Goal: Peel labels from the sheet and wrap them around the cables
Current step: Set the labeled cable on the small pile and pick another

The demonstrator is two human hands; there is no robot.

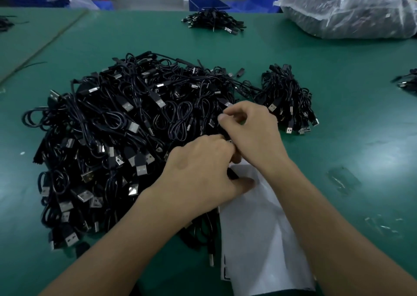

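Above the label sheet beside the cable pile, left hand and right hand pinch one black cable with curled fingers.

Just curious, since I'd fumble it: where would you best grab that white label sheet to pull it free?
The sheet is probably best pinched at its near end, coming from the person's side. It lies flat on the table. Its far end sits under the left hand and right hand, which hold a cable. The cable pile crowds its left edge.
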